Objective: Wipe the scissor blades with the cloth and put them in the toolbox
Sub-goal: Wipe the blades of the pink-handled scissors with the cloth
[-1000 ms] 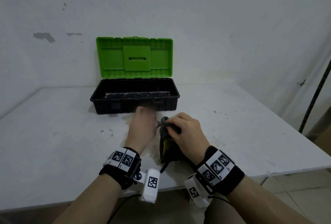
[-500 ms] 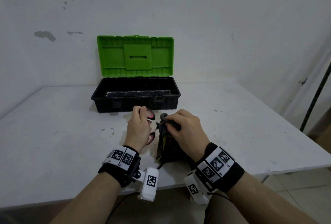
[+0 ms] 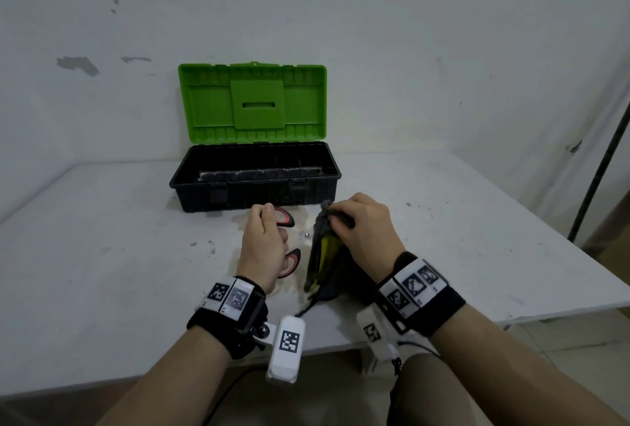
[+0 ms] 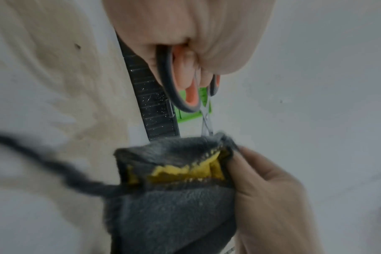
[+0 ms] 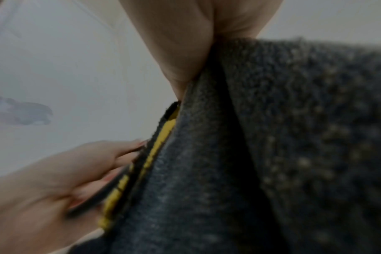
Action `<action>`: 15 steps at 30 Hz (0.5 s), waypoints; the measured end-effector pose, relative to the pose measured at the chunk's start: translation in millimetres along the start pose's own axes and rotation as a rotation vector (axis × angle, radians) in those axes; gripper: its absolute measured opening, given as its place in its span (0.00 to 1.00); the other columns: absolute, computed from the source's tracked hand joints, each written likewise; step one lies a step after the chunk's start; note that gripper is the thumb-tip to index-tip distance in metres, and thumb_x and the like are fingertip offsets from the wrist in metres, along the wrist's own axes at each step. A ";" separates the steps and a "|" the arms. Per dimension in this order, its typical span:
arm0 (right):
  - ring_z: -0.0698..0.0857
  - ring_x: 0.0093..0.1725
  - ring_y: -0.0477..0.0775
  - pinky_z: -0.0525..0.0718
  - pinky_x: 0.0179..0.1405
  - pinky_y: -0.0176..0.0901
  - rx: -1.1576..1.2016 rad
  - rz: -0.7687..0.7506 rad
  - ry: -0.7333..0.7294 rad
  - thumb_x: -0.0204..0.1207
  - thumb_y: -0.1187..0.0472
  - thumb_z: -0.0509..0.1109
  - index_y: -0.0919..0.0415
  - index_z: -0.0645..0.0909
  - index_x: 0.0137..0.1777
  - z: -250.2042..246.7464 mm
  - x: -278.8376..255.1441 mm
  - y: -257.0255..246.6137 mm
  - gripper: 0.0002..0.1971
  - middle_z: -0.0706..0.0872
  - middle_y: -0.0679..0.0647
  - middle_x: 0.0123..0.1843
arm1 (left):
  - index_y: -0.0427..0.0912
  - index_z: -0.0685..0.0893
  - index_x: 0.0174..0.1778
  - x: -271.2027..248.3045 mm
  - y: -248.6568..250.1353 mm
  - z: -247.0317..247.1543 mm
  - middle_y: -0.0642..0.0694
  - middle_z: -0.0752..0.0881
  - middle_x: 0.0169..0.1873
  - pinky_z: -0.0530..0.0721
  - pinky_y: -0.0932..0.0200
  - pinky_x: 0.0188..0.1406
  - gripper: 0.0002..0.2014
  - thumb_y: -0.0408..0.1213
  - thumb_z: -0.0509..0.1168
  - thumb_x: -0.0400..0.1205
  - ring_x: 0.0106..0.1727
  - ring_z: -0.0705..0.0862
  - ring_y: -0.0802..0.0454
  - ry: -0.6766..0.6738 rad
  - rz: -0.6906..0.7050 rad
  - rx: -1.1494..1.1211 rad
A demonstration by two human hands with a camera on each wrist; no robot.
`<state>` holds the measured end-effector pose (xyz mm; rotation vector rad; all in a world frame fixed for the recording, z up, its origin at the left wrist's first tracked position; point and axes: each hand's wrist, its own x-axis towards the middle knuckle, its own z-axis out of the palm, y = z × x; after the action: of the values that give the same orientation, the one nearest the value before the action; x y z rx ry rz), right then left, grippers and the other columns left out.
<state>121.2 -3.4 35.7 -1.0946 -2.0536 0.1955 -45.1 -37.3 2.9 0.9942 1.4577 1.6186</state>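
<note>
My left hand (image 3: 264,241) grips the scissors (image 3: 285,217) by their black and orange-red handles (image 4: 176,82), fingers through the loops. The thin metal blades (image 4: 206,125) point right and disappear into a fold of the dark grey cloth with a yellow edge (image 3: 325,255). My right hand (image 3: 361,221) pinches that cloth (image 4: 174,197) around the blades; the blade tips are hidden inside it. The rest of the cloth (image 5: 272,154) hangs down onto the table. Behind both hands stands the black toolbox (image 3: 254,194), open, with its green lid (image 3: 252,103) upright.
The white table (image 3: 102,255) bears a pale stain under my hands and small dark specks. A white wall rises right behind the toolbox. At the far right a dark pole (image 3: 600,166) leans, and the table's right edge drops to the floor.
My left hand has drawn the scissors leftward out of the cloth, so the handle loops now show. The right hand stays pinching the cloth in about the same place.
</note>
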 end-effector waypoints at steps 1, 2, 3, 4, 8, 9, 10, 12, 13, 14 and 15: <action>0.84 0.43 0.54 0.74 0.43 0.34 -0.019 0.054 0.010 0.75 0.63 0.73 0.58 0.90 0.51 -4.4 4.7 8.3 0.07 0.84 0.54 0.43 | 0.44 0.73 0.45 -0.3 -0.3 -0.8 0.53 0.67 0.22 0.60 0.63 0.20 0.18 0.50 0.48 0.93 0.19 0.62 0.57 0.014 -0.009 0.006; 0.84 0.44 0.54 0.72 0.42 0.31 -0.028 0.103 0.024 0.75 0.62 0.72 0.57 0.90 0.51 -9.1 8.0 15.7 0.08 0.84 0.53 0.43 | 0.44 0.74 0.45 0.1 -0.9 -1.6 0.53 0.67 0.22 0.60 0.64 0.19 0.18 0.50 0.48 0.93 0.19 0.62 0.57 0.034 -0.017 0.014; 0.84 0.44 0.53 0.70 0.42 0.30 -0.032 0.130 0.048 0.74 0.62 0.73 0.57 0.90 0.51 -13.5 9.0 20.2 0.08 0.84 0.52 0.43 | 0.43 0.74 0.46 1.0 -1.3 -2.7 0.53 0.67 0.23 0.61 0.64 0.18 0.18 0.50 0.48 0.93 0.20 0.62 0.57 0.054 -0.023 0.022; 0.83 0.43 0.52 0.71 0.42 0.30 -0.033 0.129 0.076 0.74 0.62 0.73 0.57 0.90 0.50 -17.0 7.9 20.5 0.07 0.84 0.51 0.42 | 0.43 0.75 0.46 2.7 -2.0 -3.8 0.52 0.67 0.23 0.61 0.64 0.18 0.18 0.50 0.48 0.93 0.21 0.62 0.56 0.069 -0.027 0.030; 0.83 0.40 0.50 0.76 0.42 0.32 0.011 -0.028 0.089 0.72 0.64 0.75 0.59 0.90 0.49 -11.9 -8.0 -3.7 0.07 0.85 0.53 0.42 | 0.38 0.75 0.49 8.3 -4.2 -4.1 0.51 0.65 0.25 0.60 0.63 0.19 0.19 0.50 0.48 0.93 0.22 0.60 0.55 0.076 -0.040 0.015; 0.83 0.40 0.51 0.78 0.43 0.34 0.030 -0.059 0.060 0.72 0.64 0.75 0.58 0.90 0.49 -6.1 -12.3 -9.0 0.07 0.85 0.53 0.42 | 0.37 0.74 0.50 8.7 -4.7 -2.8 0.50 0.65 0.25 0.59 0.63 0.20 0.20 0.50 0.48 0.93 0.22 0.60 0.54 0.073 -0.038 0.019; 0.84 0.41 0.52 0.80 0.44 0.38 0.044 -0.076 0.025 0.72 0.63 0.74 0.58 0.90 0.49 0.2 -15.4 -12.5 0.07 0.85 0.54 0.43 | 0.37 0.74 0.50 8.4 -5.0 -1.2 0.49 0.65 0.25 0.59 0.62 0.20 0.20 0.50 0.48 0.93 0.22 0.60 0.54 0.066 -0.033 0.025; 0.84 0.42 0.54 0.82 0.45 0.44 0.043 -0.087 -0.027 0.73 0.63 0.74 0.58 0.89 0.50 9.8 -17.8 -14.6 0.07 0.85 0.55 0.43 | 0.41 0.74 0.47 6.8 -4.7 1.8 0.49 0.66 0.25 0.60 0.61 0.20 0.19 0.51 0.48 0.93 0.22 0.61 0.53 0.044 -0.016 0.025; 0.84 0.42 0.55 0.82 0.45 0.44 0.035 -0.080 -0.041 0.73 0.63 0.74 0.58 0.89 0.50 11.8 -17.0 -13.0 0.07 0.85 0.55 0.43 | 0.42 0.74 0.46 6.0 -4.3 2.2 0.50 0.66 0.24 0.60 0.61 0.20 0.19 0.51 0.48 0.93 0.21 0.62 0.53 0.035 -0.007 0.024; 0.84 0.42 0.55 0.81 0.44 0.41 0.025 -0.061 -0.045 0.74 0.63 0.73 0.58 0.89 0.50 11.9 -14.4 -9.9 0.07 0.84 0.55 0.42 | 0.43 0.74 0.46 5.5 -3.3 1.8 0.50 0.66 0.24 0.60 0.61 0.20 0.19 0.51 0.48 0.93 0.21 0.62 0.53 0.029 0.002 0.028; 0.84 0.42 0.55 0.78 0.44 0.37 0.012 -0.032 -0.040 0.74 0.63 0.73 0.58 0.89 0.50 10.8 -10.5 -5.3 0.07 0.84 0.55 0.42 | 0.43 0.74 0.46 5.3 -2.8 0.5 0.50 0.66 0.24 0.60 0.62 0.20 0.19 0.51 0.48 0.93 0.20 0.62 0.54 0.028 0.010 0.033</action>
<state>113.7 -12.3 24.8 -1.0578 -2.1012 0.2148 -46.9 -32.1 0.6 1.0030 1.5049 1.6265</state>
